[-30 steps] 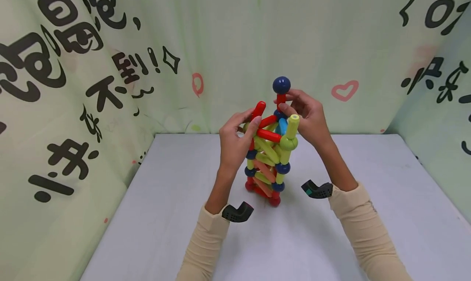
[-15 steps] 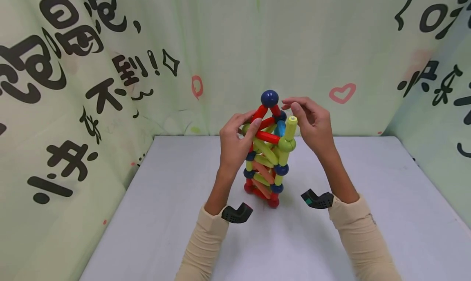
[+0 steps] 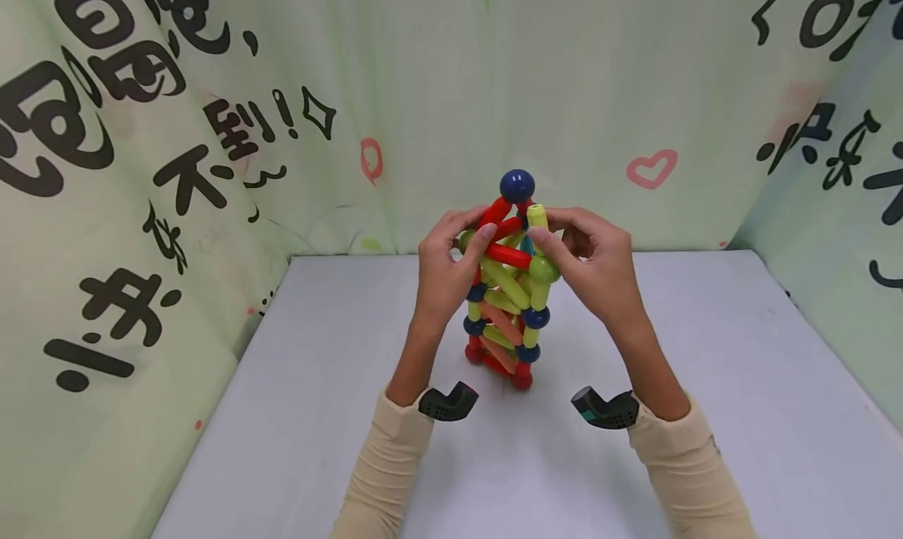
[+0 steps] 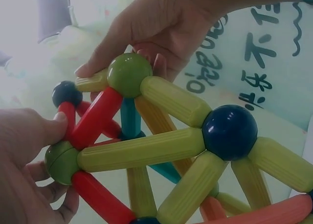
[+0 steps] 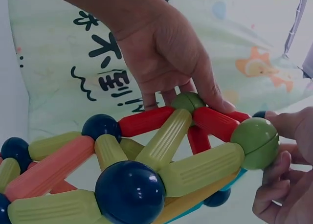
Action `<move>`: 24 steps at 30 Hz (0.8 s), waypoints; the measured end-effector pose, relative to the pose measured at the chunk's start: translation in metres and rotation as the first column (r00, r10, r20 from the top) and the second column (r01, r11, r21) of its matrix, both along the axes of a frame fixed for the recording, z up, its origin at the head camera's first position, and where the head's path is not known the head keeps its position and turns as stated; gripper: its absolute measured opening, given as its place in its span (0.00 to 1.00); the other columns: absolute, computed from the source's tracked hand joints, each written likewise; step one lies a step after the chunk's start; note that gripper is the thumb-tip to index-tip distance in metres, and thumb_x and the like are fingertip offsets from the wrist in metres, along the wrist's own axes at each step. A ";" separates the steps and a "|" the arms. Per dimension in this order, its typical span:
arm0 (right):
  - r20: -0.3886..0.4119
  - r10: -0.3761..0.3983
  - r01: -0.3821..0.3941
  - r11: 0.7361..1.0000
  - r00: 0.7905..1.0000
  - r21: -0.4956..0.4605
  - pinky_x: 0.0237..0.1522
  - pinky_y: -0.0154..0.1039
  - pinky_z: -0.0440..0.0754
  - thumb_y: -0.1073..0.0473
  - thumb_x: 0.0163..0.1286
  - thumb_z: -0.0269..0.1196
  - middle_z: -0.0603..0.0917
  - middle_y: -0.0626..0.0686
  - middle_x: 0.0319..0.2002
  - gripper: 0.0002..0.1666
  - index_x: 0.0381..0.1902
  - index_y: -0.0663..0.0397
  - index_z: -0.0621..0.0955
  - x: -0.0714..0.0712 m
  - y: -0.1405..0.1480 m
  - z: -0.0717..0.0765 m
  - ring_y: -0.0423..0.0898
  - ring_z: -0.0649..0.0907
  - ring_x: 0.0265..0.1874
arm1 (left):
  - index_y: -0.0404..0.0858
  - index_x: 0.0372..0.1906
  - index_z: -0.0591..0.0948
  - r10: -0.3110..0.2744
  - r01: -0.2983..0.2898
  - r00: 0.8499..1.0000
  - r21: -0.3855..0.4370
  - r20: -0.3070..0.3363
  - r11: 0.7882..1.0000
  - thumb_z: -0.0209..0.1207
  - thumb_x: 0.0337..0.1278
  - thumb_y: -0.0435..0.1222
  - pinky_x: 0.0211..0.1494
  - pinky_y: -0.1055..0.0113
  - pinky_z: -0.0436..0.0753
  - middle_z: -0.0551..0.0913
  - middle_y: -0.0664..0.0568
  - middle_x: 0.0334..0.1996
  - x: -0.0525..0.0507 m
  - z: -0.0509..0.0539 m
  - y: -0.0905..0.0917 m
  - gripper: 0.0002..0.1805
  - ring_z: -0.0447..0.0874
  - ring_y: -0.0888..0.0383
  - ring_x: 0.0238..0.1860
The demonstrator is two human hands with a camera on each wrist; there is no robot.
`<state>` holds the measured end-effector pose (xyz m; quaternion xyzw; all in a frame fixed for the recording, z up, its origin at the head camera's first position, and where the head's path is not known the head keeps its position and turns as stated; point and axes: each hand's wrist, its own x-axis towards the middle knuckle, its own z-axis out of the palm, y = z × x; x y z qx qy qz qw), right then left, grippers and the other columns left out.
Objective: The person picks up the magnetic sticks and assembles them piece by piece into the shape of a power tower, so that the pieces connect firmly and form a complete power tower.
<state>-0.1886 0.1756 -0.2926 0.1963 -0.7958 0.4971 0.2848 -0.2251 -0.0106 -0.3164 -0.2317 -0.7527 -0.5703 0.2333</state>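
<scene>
A tower of magnetic rods and balls [image 3: 499, 320] stands upright on the table. My left hand [image 3: 443, 266] grips its upper left corner, thumb on a red rod [image 4: 93, 117] and fingers curled behind a green ball [image 4: 62, 163]. My right hand [image 3: 600, 266] pinches a yellow-green rod [image 3: 537, 215], which slants up from the right green ball [image 3: 544, 269]. At the peak sits a dark blue ball [image 3: 517, 186], joined by two red rods. In the right wrist view the right fingers lie beside the green ball [image 5: 254, 143], hiding most of the pinched rod.
The white table [image 3: 353, 351] extends around the tower. Behind it hangs a pale green curtain [image 3: 437, 92] with black lettering and pink drawings. Both wrists carry a black device; the left one [image 3: 448, 402] sits by the cuff.
My right hand set a red rod with the dark blue ball against the left red rod, let go, and moved to the yellow-green rod, now tilted left. The left hand stayed.
</scene>
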 end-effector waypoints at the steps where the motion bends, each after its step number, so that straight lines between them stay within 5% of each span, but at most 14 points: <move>1: 0.016 -0.014 0.014 1.000 1.000 0.028 0.22 0.27 0.69 0.61 0.66 0.67 0.79 0.50 0.33 0.15 0.50 0.57 0.84 0.000 -0.001 0.001 0.41 0.70 0.21 | 0.38 0.58 0.80 -0.009 0.009 1.000 -0.006 0.004 1.000 0.59 0.66 0.40 0.45 0.66 0.77 0.82 0.46 0.46 0.000 0.000 -0.001 0.19 0.78 0.55 0.49; 7: 0.042 -0.073 0.065 0.984 0.996 0.164 0.22 0.28 0.66 0.57 0.64 0.68 0.81 0.56 0.39 0.21 0.54 0.57 0.82 0.002 -0.002 0.004 0.42 0.68 0.22 | 0.39 0.59 0.80 -0.061 0.062 0.998 -0.042 0.017 0.997 0.58 0.67 0.40 0.47 0.64 0.79 0.80 0.46 0.48 -0.001 0.000 -0.007 0.19 0.77 0.55 0.51; 13: 0.063 -0.175 0.142 0.925 0.983 0.352 0.28 0.35 0.76 0.52 0.59 0.72 0.75 0.59 0.54 0.34 0.61 0.58 0.77 0.019 -0.005 -0.006 0.46 0.76 0.30 | 0.38 0.58 0.79 -0.083 0.085 0.996 -0.067 0.032 0.994 0.59 0.66 0.40 0.48 0.61 0.82 0.79 0.47 0.49 -0.002 -0.008 -0.015 0.19 0.77 0.56 0.50; 18: 0.052 -0.190 0.162 0.926 0.980 0.341 0.30 0.39 0.78 0.54 0.59 0.73 0.77 0.60 0.52 0.32 0.59 0.59 0.79 0.018 0.000 -0.013 0.49 0.79 0.36 | 0.36 0.56 0.80 -0.068 0.069 0.997 -0.046 0.023 0.997 0.63 0.62 0.39 0.47 0.61 0.83 0.79 0.46 0.48 0.000 -0.012 -0.015 0.19 0.79 0.56 0.47; 24: 0.077 -0.152 0.122 0.944 0.985 0.308 0.30 0.29 0.75 0.56 0.61 0.71 0.82 0.58 0.47 0.30 0.61 0.56 0.77 0.014 0.012 -0.016 0.49 0.80 0.39 | 0.36 0.55 0.80 -0.041 0.040 0.999 -0.056 -0.012 0.998 0.67 0.58 0.40 0.44 0.54 0.84 0.78 0.46 0.47 0.005 -0.016 -0.011 0.21 0.80 0.55 0.45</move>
